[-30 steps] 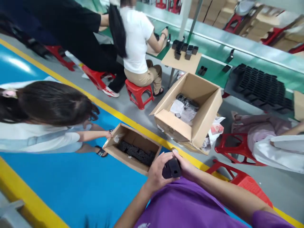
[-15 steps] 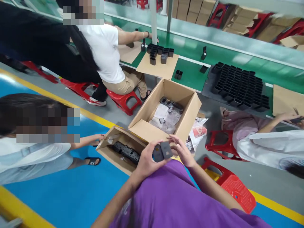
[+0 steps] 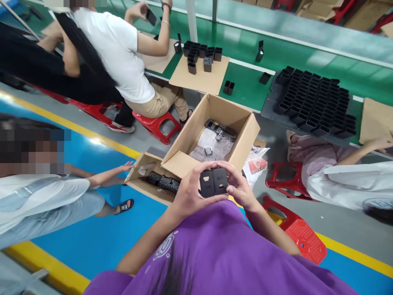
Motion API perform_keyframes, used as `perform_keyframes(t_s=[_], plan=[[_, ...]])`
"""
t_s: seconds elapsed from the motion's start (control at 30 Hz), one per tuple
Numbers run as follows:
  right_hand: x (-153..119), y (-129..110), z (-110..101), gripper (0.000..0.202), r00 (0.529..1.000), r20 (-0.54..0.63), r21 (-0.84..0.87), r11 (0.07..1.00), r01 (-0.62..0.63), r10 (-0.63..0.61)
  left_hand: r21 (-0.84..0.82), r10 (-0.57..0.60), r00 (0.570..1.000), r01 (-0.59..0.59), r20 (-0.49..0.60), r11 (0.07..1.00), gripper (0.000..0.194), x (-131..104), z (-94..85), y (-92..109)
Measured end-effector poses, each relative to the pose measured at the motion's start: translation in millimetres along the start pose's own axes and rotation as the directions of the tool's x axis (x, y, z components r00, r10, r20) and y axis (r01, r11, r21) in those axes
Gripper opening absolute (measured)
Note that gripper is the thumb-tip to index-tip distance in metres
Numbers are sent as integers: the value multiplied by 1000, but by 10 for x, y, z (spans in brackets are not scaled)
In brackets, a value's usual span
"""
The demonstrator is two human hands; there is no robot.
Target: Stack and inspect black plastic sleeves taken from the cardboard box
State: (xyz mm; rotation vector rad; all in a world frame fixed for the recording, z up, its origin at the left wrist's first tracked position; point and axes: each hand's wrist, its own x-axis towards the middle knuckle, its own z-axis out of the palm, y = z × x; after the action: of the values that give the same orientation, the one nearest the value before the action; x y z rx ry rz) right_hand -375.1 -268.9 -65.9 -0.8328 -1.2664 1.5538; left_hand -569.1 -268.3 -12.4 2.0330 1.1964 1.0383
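Note:
Two small black plastic cases [image 3: 220,181] sit side by side between my hands, their ends with small cut-outs turned up toward me. My left hand [image 3: 188,189] is closed around their left side, thumb below and fingers over the top. From the right, my right hand [image 3: 241,189] grips the same pair, its thumb at the lower right corner. Just beyond my hands is a large open cardboard box [image 3: 181,163], with several black parts [image 3: 229,129] and crumpled plastic wrapping [image 3: 208,141] inside. A smaller carton [image 3: 135,168] left of it holds more black parts [image 3: 162,182].
A green workbench [image 3: 245,88] runs across the back, carrying rows of black cases [image 3: 319,102] and cardboard sheets [image 3: 211,78]. Co-workers sit along it; another person's hand [image 3: 125,166] is by the smaller carton. A red stool [image 3: 307,239] stands at my right.
My right hand, which was apart with spread fingers, has closed on the cases. The cases have turned more squarely toward me. The person at left has let the hand come off the carton's edge.

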Motion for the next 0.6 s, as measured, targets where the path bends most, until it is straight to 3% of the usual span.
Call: perform_keyframes(t_s=[0.6], plan=[[24, -86, 166, 55, 994, 90, 50, 997, 59, -64, -20, -31, 998, 30, -63, 999, 78, -129, -120, 146]])
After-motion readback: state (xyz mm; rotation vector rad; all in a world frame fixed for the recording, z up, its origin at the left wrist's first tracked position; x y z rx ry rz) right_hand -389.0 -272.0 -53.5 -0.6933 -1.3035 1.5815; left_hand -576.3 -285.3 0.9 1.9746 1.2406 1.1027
